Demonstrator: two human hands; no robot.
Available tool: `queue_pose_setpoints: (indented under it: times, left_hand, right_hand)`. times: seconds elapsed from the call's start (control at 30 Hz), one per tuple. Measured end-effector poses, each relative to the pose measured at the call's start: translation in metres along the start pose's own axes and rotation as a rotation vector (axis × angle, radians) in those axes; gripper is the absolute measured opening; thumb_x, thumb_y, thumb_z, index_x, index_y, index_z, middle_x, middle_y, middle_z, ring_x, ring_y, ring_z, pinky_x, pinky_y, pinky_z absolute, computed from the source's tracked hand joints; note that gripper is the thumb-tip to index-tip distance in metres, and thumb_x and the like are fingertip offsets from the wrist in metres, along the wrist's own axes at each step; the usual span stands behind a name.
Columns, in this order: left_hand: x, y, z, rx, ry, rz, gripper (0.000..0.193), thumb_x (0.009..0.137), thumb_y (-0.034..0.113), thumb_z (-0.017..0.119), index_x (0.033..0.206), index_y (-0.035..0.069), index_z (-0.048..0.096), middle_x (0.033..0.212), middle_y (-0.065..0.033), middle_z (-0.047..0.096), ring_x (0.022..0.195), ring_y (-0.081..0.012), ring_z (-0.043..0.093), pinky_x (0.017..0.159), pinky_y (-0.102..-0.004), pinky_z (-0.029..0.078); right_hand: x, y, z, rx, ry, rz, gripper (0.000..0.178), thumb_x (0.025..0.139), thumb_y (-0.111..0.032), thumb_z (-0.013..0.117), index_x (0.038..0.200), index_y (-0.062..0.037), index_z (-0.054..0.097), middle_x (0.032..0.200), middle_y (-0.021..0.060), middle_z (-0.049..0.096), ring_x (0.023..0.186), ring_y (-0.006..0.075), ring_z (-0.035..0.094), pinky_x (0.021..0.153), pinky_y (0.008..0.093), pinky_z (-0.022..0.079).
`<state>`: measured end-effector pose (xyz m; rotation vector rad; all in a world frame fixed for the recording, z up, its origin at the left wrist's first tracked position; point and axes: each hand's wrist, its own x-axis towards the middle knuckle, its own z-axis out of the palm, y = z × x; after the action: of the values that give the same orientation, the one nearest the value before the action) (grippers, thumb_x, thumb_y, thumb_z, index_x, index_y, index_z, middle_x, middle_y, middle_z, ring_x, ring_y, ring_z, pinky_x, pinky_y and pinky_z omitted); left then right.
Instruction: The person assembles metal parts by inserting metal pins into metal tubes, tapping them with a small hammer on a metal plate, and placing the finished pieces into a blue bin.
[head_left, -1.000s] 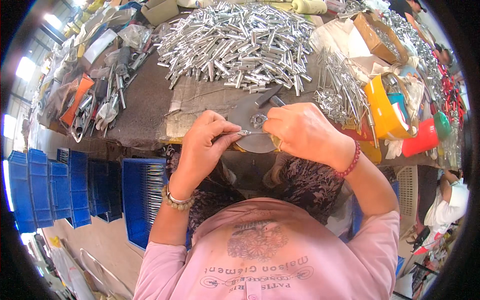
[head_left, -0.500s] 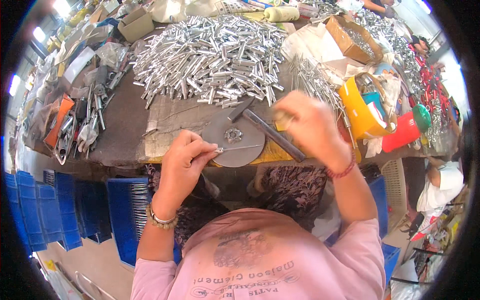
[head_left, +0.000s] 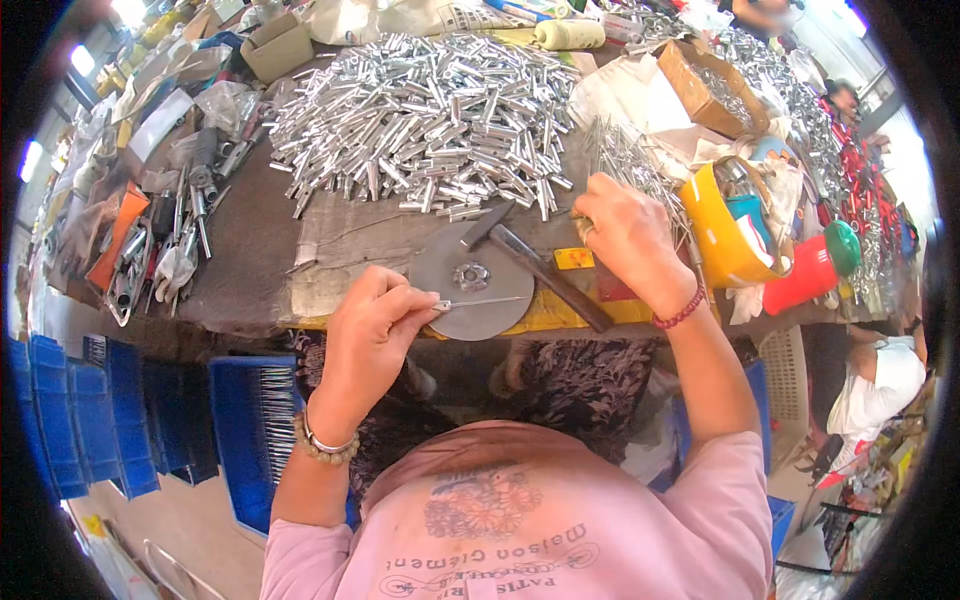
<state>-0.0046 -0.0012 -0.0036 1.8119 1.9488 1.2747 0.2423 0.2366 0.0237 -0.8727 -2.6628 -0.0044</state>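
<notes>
Our left hand [head_left: 370,315], just left of centre, pinches the broad end of a slim metal rod [head_left: 485,301], whose shaft points rightward over the grey disc [head_left: 500,320]. Our right hand [head_left: 630,230], right of centre, is half curled near loose thin rods [head_left: 625,150]; whether its fingertips hold anything, we cannot tell. Judging by the heap of short metal tubes [head_left: 430,120] at upper centre, much remains for us, while slender pieces [head_left: 280,420] lined up in the blue bin [head_left: 235,440], lower left, may be finished ones. Our hammer [head_left: 550,275] lies ungripped, partly over the disc.
</notes>
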Motion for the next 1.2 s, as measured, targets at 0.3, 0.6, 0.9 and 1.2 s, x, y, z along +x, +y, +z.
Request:
queue_pose_setpoints:
  times: [0.3, 0.6, 0.9, 1.2]
  left_hand:
    - [-0.002, -0.003, 0.001, 0.016, 0.016, 0.037, 0.015, 0.089, 0.001, 0.084, 0.104, 0.003, 0.079, 0.095, -0.0104, 0.065, 0.089, -0.0287, 0.066, 0.079, -0.0365, 0.053]
    - [-0.003, -0.003, 0.001, 0.187, 0.045, 0.091, 0.011, 0.09, 0.01, 0.083, 0.099, 0.009, 0.077, 0.091, -0.0092, 0.065, 0.085, -0.0324, 0.066, 0.072, -0.0433, 0.052]
    - [-0.004, -0.007, 0.005, 0.075, 0.058, 0.11, 0.012, 0.089, 0.008, 0.082, 0.099, 0.009, 0.076, 0.093, -0.0093, 0.065, 0.086, -0.0337, 0.066, 0.073, -0.0441, 0.053]
    - [-0.006, -0.009, 0.003, 0.183, 0.056, 0.12, 0.016, 0.089, 0.007, 0.083, 0.103, 0.007, 0.075, 0.097, -0.0119, 0.065, 0.088, -0.038, 0.067, 0.073, -0.047, 0.053]
  right_hand:
    - [-0.004, -0.052, -0.014, 0.335, 0.058, -0.009, 0.009, 0.088, -0.002, 0.071, 0.097, -0.005, 0.071, 0.099, 0.0148, 0.074, 0.091, 0.0377, 0.074, 0.078, 0.0475, 0.059]
    - [0.004, -0.131, 0.014, 0.66, 0.074, -0.331, 0.043, 0.087, 0.008, 0.075, 0.129, -0.0025, 0.072, 0.101, 0.0131, 0.077, 0.09, 0.0329, 0.077, 0.08, 0.0392, 0.061]
    - [-0.003, -0.121, 0.016, 0.72, 0.022, -0.248, 0.048, 0.088, 0.008, 0.074, 0.135, -0.0023, 0.068, 0.099, 0.0129, 0.078, 0.094, 0.0322, 0.077, 0.083, 0.0416, 0.061]
    - [0.011, -0.136, -0.003, 0.447, -0.002, -0.497, 0.034, 0.092, -0.005, 0.068, 0.125, -0.0046, 0.063, 0.088, 0.0142, 0.07, 0.085, 0.038, 0.071, 0.076, 0.0482, 0.057]
